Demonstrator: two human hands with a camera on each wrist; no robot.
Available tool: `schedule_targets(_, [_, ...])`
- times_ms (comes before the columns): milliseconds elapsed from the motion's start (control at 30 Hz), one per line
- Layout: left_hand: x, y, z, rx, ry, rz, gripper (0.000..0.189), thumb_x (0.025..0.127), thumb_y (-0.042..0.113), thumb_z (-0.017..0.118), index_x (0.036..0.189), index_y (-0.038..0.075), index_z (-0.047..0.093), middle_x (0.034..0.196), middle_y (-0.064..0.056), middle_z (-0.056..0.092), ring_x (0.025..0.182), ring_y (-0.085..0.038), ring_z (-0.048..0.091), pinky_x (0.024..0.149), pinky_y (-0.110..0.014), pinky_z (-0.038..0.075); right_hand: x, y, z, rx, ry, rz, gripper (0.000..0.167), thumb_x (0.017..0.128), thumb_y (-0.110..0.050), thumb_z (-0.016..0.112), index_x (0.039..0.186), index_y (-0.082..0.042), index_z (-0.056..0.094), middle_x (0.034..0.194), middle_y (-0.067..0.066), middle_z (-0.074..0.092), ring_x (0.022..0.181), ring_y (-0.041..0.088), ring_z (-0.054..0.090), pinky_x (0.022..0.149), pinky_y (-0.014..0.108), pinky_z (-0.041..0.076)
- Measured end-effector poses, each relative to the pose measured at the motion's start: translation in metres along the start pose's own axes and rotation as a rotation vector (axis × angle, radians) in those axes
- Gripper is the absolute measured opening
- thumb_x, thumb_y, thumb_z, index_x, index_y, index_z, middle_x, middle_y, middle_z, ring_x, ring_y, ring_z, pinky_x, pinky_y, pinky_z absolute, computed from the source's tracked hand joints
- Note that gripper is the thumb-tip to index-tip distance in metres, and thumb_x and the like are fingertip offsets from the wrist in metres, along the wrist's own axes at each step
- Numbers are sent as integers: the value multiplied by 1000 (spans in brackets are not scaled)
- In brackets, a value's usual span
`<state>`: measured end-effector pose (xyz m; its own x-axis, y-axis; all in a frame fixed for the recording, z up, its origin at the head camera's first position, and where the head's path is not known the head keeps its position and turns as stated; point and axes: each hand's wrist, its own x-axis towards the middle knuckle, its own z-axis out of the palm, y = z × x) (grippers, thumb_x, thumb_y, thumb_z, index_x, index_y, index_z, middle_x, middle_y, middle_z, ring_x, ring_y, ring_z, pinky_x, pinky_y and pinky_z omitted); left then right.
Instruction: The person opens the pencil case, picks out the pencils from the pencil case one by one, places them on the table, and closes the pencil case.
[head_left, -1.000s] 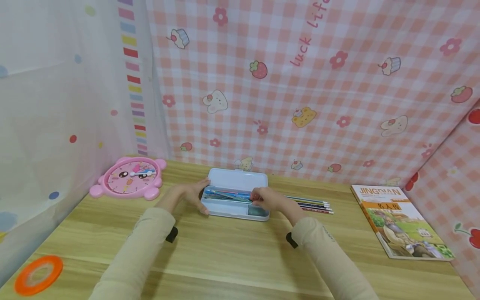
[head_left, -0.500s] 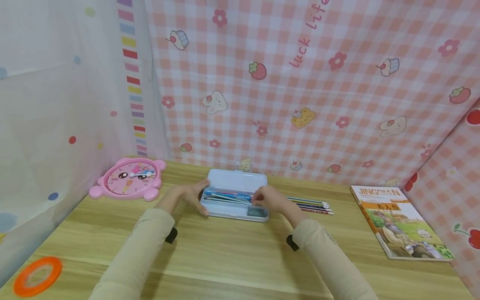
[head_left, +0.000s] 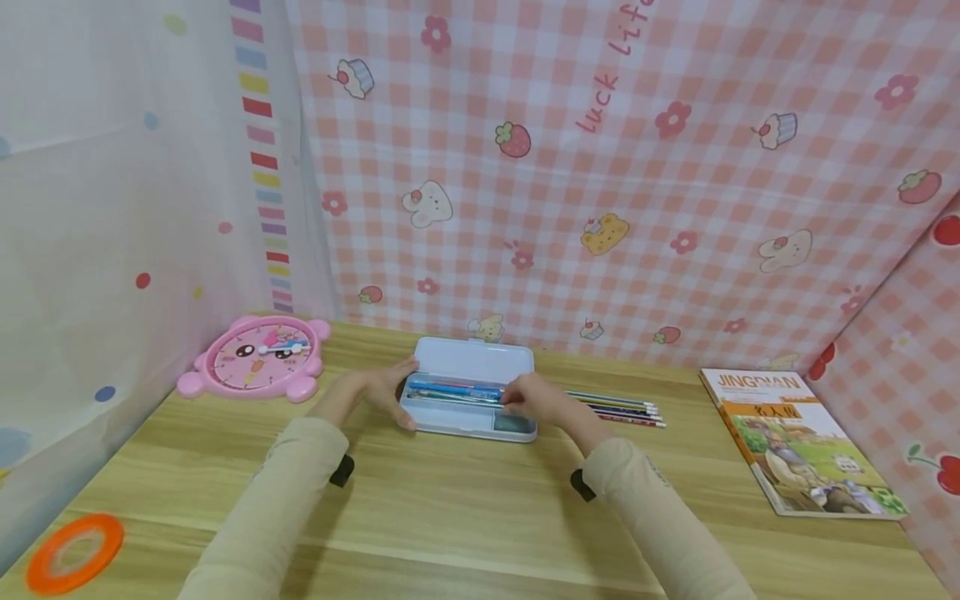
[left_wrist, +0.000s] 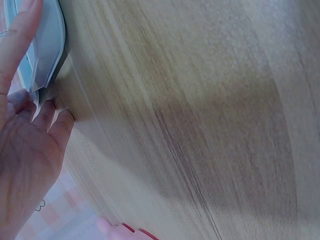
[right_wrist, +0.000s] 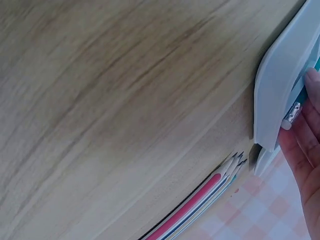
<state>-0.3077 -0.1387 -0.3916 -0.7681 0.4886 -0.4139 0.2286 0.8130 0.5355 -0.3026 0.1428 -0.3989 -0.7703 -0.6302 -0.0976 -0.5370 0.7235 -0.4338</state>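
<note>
A white pencil case (head_left: 453,417) lies open on the table, its lid (head_left: 474,360) tilted back. Several blue and dark pencils (head_left: 450,390) lie in its long compartment, and a dark green item (head_left: 513,422) in the small front right one. My left hand (head_left: 378,396) holds the case's left end, thumb at the front corner and fingers at the back. At the right end, my right hand (head_left: 536,398) pinches a pencil (right_wrist: 294,112) inside the case; its metal band and white eraser show in the right wrist view. The fingers hide part of that pencil.
More pencils (head_left: 622,408) lie right of the case, eraser ends to the right. A pink clock (head_left: 251,358) sits at the back left, an orange ring (head_left: 75,553) at the front left. On the right lies a book (head_left: 802,450). Patterned cloth (head_left: 540,183) hangs behind.
The pencils in the case have shifted and now lie more parallel along the compartment. My right hand has moved only slightly; the left hand stays on the case's left end.
</note>
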Motion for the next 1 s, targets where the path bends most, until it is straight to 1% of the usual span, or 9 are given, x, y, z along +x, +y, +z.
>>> schedule_targets(133, [0, 2, 0, 2, 2, -3, 110, 72, 31, 77, 146, -1, 2, 153, -20, -7, 140, -38, -2, 115, -51, 7, -1, 1, -1, -16, 32, -29, 10, 86, -7, 61, 88, -2, 69, 82, 6, 68, 71, 10, 54, 71, 26, 53])
schedule_targets(233, [1, 2, 1, 5, 0, -2, 111, 71, 32, 77, 146, 0, 2, 153, -19, -7, 141, -38, -2, 115, -51, 6, -4, 2, -3, -26, 61, -44, 9, 85, -6, 61, 88, -1, 69, 83, 7, 68, 73, 11, 56, 73, 27, 54])
schedule_targets(433, [1, 1, 2, 4, -4, 5, 112, 71, 33, 77, 146, 0, 1, 153, -20, -8, 140, -40, -2, 115, -52, 7, -14, 7, -9, -51, 115, -56, 12, 85, -6, 61, 92, 0, 69, 89, 10, 70, 83, 19, 63, 75, 31, 55])
schedule_targets(500, [1, 0, 2, 2, -2, 8, 112, 71, 33, 78, 146, 0, 1, 152, -21, -8, 140, -40, -1, 115, -52, 7, -18, 10, -12, -67, 136, -68, 13, 85, -5, 61, 93, 2, 69, 89, 12, 69, 84, 21, 64, 75, 32, 55])
schedule_targets(600, [1, 0, 1, -1, 3, 9, 113, 70, 33, 78, 146, -1, 1, 152, -21, -7, 140, -40, -1, 115, -52, 8, -27, 16, -16, -93, 181, -79, 12, 84, -3, 62, 92, 3, 68, 88, 13, 69, 82, 22, 64, 74, 33, 55])
schedule_targets(800, [1, 0, 1, -2, 8, 13, 113, 70, 33, 78, 145, -2, 2, 152, -22, -7, 140, -40, 0, 115, -52, 8, -47, 33, -21, -135, 241, -37, 6, 82, -5, 64, 85, -1, 67, 81, 9, 67, 74, 16, 61, 67, 32, 52])
schedule_targets(1000, [2, 0, 2, 7, 7, 22, 112, 71, 32, 78, 145, -3, 2, 152, -23, -7, 140, -41, 0, 114, -53, 8, -68, 48, -26, -170, 271, 26, 8, 83, -7, 63, 88, -2, 68, 83, 8, 67, 76, 18, 63, 69, 33, 53])
